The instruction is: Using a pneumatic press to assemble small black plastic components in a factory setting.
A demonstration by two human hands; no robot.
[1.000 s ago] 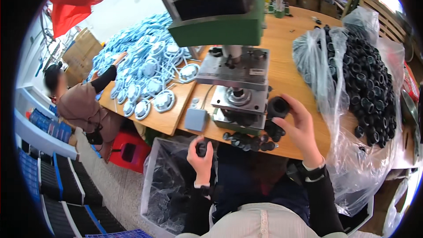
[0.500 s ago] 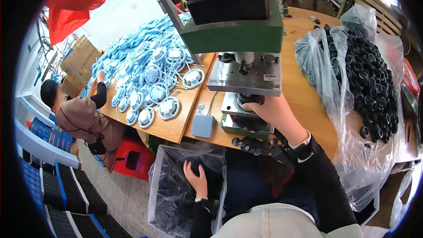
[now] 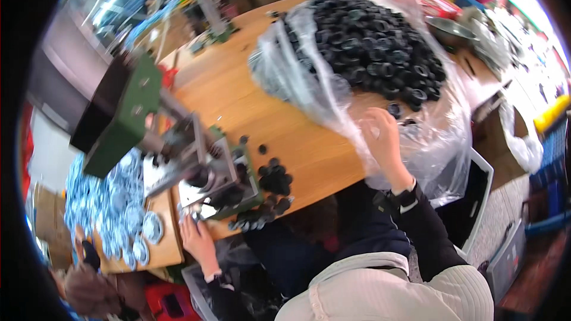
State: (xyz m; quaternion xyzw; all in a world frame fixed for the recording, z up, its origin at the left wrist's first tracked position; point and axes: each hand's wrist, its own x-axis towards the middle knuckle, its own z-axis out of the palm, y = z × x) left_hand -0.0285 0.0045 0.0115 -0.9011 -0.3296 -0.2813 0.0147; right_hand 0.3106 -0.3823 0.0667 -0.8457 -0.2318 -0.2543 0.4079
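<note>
My right hand (image 3: pixel 382 141) reaches over the near edge of a clear plastic bag (image 3: pixel 333 104). Its fingers are loosely bent and apart, and I see nothing in them. Just beyond the fingertips lie a few loose black rings (image 3: pixel 394 109), beside a big heap of black rings (image 3: pixel 380 47). My left hand (image 3: pixel 199 242) is at the table's front edge, fingers stretched out, by the base of a green and steel press (image 3: pixel 208 169). Whatever those fingertips touch is blurred. Several small black round parts (image 3: pixel 275 177) lie right of the press.
Light blue corded round parts (image 3: pixel 119 196) are piled on the left of the wooden table (image 3: pixel 238 92). A co-worker (image 3: pixel 92 291) sits at lower left. Below the table edge stands a bin lined with plastic (image 3: pixel 199 285). A metal bowl (image 3: pixel 451 28) is at the far right.
My view has swung to the right. My right hand has left the press and moved to the bag of rings. My left hand has risen from the lined bin to the press's base.
</note>
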